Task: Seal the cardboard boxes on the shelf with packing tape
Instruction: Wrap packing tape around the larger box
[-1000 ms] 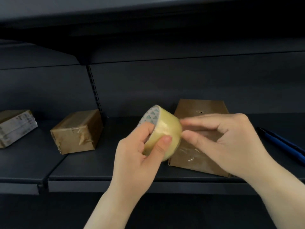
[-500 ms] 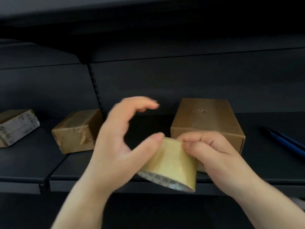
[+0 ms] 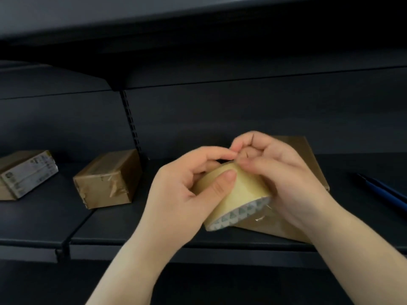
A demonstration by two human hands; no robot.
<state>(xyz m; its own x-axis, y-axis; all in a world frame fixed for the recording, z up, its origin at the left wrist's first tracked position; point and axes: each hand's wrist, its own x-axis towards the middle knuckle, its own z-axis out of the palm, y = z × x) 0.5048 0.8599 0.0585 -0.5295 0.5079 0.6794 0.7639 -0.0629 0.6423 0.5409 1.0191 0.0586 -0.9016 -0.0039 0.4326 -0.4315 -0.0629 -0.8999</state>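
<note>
Roll of packing tape (image 3: 240,190): glossy, translucent yellowish film on a printed paper core. Boxes: matt brown cardboard (image 3: 308,159); middle box (image 3: 105,179) bears wrinkled, shiny tape strips; far-left box (image 3: 24,172) carries pale printed labels. Shelf (image 3: 132,227): dark, matt, smooth painted metal.

From my seat I see two bare forearms rising from the bottom edge. No sleeves, gloves, rings or watch show. The left hand (image 3: 185,194) and right hand (image 3: 284,179) have short, plain, unpainted nails, rounded at the tips.
</note>
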